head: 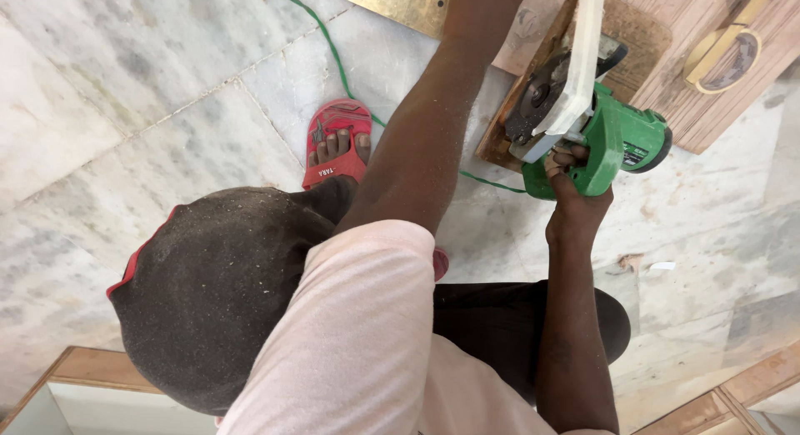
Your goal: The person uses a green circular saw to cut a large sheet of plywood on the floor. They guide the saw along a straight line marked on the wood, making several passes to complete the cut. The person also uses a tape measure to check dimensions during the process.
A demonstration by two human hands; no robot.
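On the grey-veined marble floor [125,93] we crouch; a wooden board [500,139] lies by our red sandal [337,143]. Above the board, our right hand [575,206] grips the green circular saw [600,135]; our left hand's fingers are out of frame.

The floor [125,93] is made of big marble tiles, white with grey cloudy streaks. Thin lines run between the tiles. Bits of sawdust lie on the floor on the right side. A wooden frame [92,370] with a pale inside sits at the bottom left corner. More brown wooden frame pieces [717,402] sit at the bottom right. The light is bright and soft.
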